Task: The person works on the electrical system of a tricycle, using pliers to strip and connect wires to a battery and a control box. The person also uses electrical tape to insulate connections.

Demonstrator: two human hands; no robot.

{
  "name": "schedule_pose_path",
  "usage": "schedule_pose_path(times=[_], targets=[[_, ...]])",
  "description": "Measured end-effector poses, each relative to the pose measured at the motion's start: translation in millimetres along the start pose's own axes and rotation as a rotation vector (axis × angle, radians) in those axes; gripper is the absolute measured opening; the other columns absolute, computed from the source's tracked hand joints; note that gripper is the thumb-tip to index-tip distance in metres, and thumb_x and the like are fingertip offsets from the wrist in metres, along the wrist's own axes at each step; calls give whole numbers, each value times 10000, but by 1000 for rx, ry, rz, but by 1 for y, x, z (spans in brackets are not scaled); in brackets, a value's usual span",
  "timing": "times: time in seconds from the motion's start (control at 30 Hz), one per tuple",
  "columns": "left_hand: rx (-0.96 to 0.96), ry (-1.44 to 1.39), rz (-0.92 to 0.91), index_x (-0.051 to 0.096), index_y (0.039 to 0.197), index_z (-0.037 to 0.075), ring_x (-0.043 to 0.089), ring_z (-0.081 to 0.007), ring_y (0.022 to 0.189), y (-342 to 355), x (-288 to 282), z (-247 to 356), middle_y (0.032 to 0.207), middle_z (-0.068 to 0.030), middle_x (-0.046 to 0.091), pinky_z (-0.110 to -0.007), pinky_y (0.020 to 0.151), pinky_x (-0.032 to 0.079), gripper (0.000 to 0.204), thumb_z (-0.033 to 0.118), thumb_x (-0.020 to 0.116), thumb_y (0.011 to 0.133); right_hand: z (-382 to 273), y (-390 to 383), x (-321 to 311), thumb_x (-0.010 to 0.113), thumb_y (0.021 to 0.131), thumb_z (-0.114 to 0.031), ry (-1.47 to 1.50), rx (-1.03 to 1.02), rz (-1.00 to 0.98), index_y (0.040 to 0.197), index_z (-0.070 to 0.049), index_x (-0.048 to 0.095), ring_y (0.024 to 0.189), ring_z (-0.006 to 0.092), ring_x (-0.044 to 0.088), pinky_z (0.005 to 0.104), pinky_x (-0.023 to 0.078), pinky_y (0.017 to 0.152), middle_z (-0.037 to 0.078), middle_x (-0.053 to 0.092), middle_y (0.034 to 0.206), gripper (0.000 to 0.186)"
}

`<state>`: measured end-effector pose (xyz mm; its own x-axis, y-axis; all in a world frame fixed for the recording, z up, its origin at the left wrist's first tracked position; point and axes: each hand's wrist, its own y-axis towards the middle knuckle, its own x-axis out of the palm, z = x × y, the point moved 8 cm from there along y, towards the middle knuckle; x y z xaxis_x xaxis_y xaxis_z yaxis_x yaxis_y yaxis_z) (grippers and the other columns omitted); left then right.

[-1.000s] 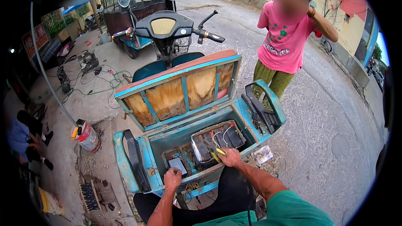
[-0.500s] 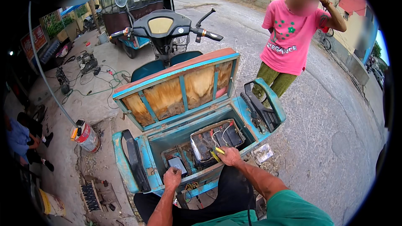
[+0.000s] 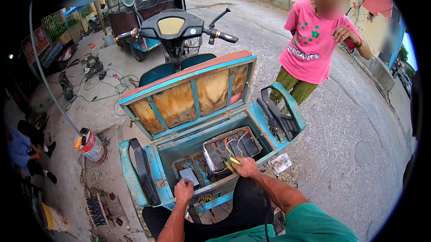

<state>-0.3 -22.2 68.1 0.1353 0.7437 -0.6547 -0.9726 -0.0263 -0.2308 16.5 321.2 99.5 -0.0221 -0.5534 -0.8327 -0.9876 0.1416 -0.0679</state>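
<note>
My right hand (image 3: 246, 167) is closed on yellow-handled pliers (image 3: 234, 161), at the near side of a crate of dark batteries (image 3: 217, 156) with white and red wires on top. The crate sits in the right part of an open blue metal seat box (image 3: 173, 148). At the box's front edge, my left hand (image 3: 183, 190) is closed with fingers pinched together; whatever they hold is hidden. Just beyond it, a small silver box (image 3: 189, 176) lies in the left part of the compartment. The seat lid (image 3: 179, 103) stands raised behind, showing stained boards.
Armrests (image 3: 142, 170) flank the seat box. Beyond the lid are handlebars (image 3: 173, 29) and a parked covered tricycle (image 3: 143, 4). A person in a pink shirt (image 3: 310, 40) stands at right. A bucket with a pole (image 3: 92, 148) and cables lie left; someone sits at far left.
The standing person has lowered a raised hand from the head to chest height. My hands, the pliers and the batteries hold almost the same place.
</note>
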Motion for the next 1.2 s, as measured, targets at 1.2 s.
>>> schedule_pose_path(times=[1.2], targets=[[-13,-5,-34,742,983,51,722,-328,908,-1,0,1,932,-147,756,-438,824,550,290,302,740,837,-1,1,-1,655,872,-419,-23,18,1,1008,-103,683,870,446,666,548,520,755,210,698,890,344]])
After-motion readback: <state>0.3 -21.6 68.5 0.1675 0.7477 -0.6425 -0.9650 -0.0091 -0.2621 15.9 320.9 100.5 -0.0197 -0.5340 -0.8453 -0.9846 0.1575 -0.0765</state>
